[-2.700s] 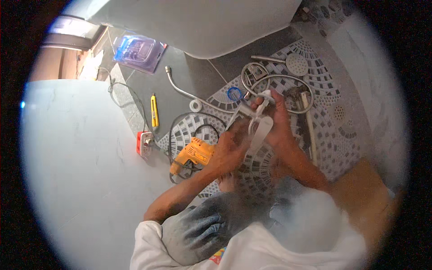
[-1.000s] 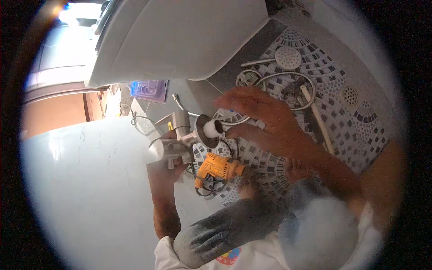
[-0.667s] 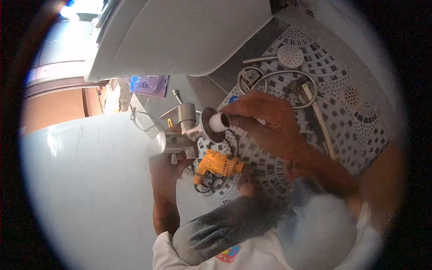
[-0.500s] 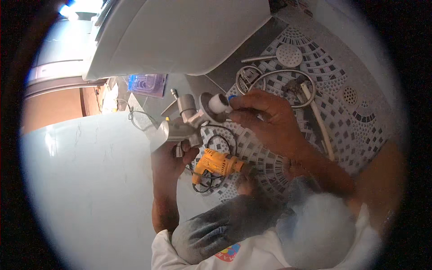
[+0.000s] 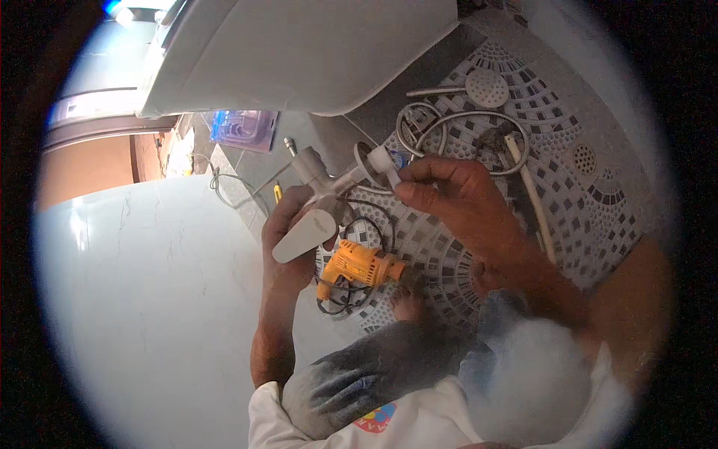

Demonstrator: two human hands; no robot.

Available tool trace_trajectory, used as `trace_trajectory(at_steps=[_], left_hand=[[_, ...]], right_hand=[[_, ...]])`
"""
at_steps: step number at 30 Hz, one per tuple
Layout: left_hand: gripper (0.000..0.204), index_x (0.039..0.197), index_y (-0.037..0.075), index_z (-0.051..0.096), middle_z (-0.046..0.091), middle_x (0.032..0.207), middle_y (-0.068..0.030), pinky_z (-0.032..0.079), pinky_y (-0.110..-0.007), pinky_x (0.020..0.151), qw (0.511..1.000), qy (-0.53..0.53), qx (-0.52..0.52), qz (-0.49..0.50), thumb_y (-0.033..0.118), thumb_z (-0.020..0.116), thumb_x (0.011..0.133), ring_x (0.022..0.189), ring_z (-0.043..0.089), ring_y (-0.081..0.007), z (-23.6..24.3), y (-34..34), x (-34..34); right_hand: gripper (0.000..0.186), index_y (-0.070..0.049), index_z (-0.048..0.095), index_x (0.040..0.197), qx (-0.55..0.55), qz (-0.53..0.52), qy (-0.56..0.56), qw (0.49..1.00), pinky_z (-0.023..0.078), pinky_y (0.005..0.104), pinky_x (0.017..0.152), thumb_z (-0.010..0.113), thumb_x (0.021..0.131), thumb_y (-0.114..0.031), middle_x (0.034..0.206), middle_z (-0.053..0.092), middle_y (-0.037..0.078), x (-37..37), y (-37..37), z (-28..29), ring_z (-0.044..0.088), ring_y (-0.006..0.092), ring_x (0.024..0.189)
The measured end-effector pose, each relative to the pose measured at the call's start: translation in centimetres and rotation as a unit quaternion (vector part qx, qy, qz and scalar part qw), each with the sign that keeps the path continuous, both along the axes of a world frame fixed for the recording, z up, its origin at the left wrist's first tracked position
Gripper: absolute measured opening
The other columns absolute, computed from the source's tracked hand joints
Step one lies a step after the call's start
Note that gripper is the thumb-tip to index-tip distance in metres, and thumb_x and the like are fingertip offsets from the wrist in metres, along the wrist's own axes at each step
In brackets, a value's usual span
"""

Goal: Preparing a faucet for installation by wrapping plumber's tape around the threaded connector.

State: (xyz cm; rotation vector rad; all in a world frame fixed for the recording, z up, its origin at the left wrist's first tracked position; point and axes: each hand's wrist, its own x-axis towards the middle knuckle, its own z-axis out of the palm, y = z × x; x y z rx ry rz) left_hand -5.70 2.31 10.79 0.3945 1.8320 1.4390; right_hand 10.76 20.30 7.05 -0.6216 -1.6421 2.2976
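Lifted slightly higher than before, the chrome mixer tap (image 5: 318,202) sits gripped in the left hand (image 5: 288,224) above a yellow drill (image 5: 359,266). Right hand (image 5: 456,198) pinches white tape (image 5: 380,159) at its end. Beyond lie a shower hose (image 5: 449,123) and shower head (image 5: 488,87).

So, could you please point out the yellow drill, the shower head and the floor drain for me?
yellow drill (image 5: 357,263), head view, on its yellow body.
shower head (image 5: 488,87), head view, on its round spray face.
floor drain (image 5: 584,159), head view, on its round grate.
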Motion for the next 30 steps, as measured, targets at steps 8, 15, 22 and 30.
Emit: trace_trajectory(at_steps=[8, 15, 22, 30], left_hand=[[0.021, 0.108, 0.001, 0.054, 0.066, 0.088, -0.0084, 0.041, -0.022, 0.052, 0.997, -0.022, 0.052, 0.046, -0.006, 0.058, 0.088, 0.064, 0.053, -0.0096, -0.4, -0.1, 0.2], [0.014, 0.108, 0.0, 0.053, 0.061, 0.081, -0.0056, 0.041, -0.023, 0.053, 0.987, 0.14, -0.035, -0.065, -0.002, 0.048, 0.095, 0.064, 0.052, -0.0096, -0.3, -0.4, 0.7], [0.025, 0.118, 0.001, 0.054, 0.062, 0.098, -0.0038, 0.047, -0.023, 0.064, 0.987, 0.108, -0.037, -0.111, 0.001, 0.049, 0.094, 0.08, 0.057, -0.0079, 0.0, -1.3, 0.0], [0.024, 0.118, 0.0, 0.056, 0.062, 0.092, -0.0036, 0.045, -0.023, 0.063, 0.976, 0.132, -0.119, -0.123, 0.006, 0.051, 0.095, 0.076, 0.056, -0.0077, 0.5, -1.1, 0.6]], right_hand=[[0.015, -0.005, 0.07, 0.091, 0.118, -0.042, 0.062, 0.99, 0.049, 0.0363, 0.088, 0.072, 0.085, -0.019, 0.129, 0.054, 0.008, 0.2, -1.0, -1.1, 0.057, 0.0199, 0.11], [0.01, -0.008, 0.072, 0.091, 0.149, -0.025, 0.161, 0.975, 0.039, 0.0383, 0.103, 0.072, 0.084, -0.015, 0.116, 0.065, 0.004, 0.2, -0.5, -1.7, 0.051, 0.0224, 0.119], [0.034, -0.006, 0.071, 0.106, -0.04, -0.011, 0.218, 0.975, 0.039, 0.0371, 0.106, 0.058, 0.077, 0.006, 0.118, 0.065, 0.006, 0.0, -0.7, -2.0, 0.054, 0.0212, 0.119], [0.053, -0.003, 0.068, 0.114, 0.128, 0.011, 0.17, 0.977, 0.037, 0.0339, 0.108, 0.045, 0.068, 0.012, 0.126, 0.059, 0.009, -0.2, 0.8, -1.5, 0.052, 0.0224, 0.123]])
